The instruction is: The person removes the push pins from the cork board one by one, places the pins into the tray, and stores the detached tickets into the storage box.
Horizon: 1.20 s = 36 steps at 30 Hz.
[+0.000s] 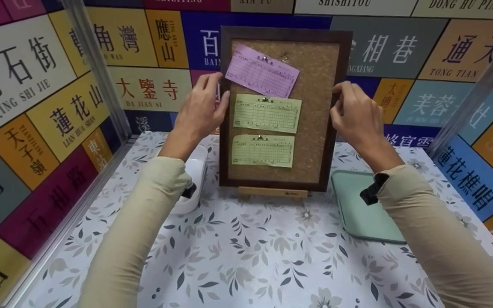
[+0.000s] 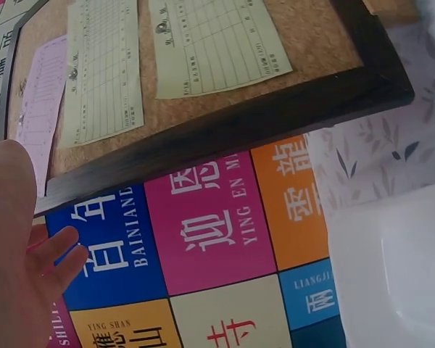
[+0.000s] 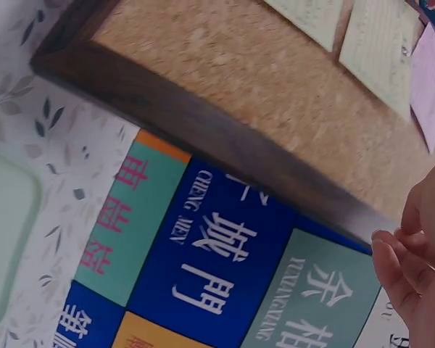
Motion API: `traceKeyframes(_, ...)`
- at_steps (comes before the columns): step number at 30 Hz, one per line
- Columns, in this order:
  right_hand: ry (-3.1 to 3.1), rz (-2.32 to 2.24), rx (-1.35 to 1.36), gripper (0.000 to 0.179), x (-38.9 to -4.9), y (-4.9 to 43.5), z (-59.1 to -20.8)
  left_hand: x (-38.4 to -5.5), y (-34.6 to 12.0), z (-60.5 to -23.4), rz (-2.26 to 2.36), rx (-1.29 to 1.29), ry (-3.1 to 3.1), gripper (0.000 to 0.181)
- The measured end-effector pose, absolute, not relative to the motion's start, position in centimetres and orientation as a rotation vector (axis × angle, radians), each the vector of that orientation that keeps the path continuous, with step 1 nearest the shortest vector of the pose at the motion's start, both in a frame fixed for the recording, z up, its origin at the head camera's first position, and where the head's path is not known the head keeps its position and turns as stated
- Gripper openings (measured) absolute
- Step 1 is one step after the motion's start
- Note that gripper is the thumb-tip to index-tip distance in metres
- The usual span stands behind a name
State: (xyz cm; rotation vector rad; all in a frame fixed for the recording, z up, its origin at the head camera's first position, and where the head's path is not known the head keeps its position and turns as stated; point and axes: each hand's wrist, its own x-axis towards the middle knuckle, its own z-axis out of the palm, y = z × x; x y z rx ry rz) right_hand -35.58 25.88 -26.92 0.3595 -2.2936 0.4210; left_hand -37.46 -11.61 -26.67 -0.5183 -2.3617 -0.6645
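A dark-framed cork board [image 1: 315, 128] stands upright on a small wooden stand [image 1: 272, 192] in the head view. One purple slip [image 1: 263, 70] is fixed at a slant near its top. Below that are two green slips, a middle one [image 1: 268, 113] and a lower one [image 1: 262, 150], each with a metal pin or clip at its upper edge. My left hand [image 1: 199, 105] grips the frame's left side, its thumb towards the front. On the opposite side my right hand [image 1: 357, 113] holds the frame's right edge between thumb and curled fingers.
A white plastic container [image 1: 195, 171] lies left of the board, partly hidden by my left sleeve. To the right is a pale green tray [image 1: 357, 209], partly under my right forearm. Several small metal pins [image 1: 285, 57] sit near the board's top. Sign-patterned walls enclose the floral-covered table [image 1: 246, 256].
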Motion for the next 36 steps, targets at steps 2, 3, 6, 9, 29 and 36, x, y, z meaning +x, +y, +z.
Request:
traceKeyframes(2,-2.29,0.402,0.367,0.027,-35.6,25.6,-26.4,-37.7,-11.1,-26.4,-0.66,-0.522,-2.374,0.055)
traceKeyframes(3,-2.288,0.393,0.372,0.027,-35.6,25.4,-26.3,-37.8,-10.9,-26.2,-0.657,-0.523,-2.376,0.056)
traceKeyframes(6,-2.28,0.374,0.39,0.026,-35.7,24.9,-25.8,-38.0,-10.3,-25.9,-0.645,-0.53,-2.376,0.057)
traceKeyframes(9,-2.274,0.371,0.418,0.026,-35.9,24.0,-25.4,-38.1,-10.1,-25.6,-0.628,-0.535,-2.373,0.057)
traceKeyframes(29,-2.317,0.373,0.474,0.025,-37.5,18.4,-22.9,-39.0,-8.8,-24.3,-0.594,-0.38,-2.442,0.068)
traceKeyframes(36,-2.378,0.427,0.511,0.038,-38.2,17.4,-22.8,-39.4,-8.2,-24.2,-0.599,-0.369,-2.448,0.07)
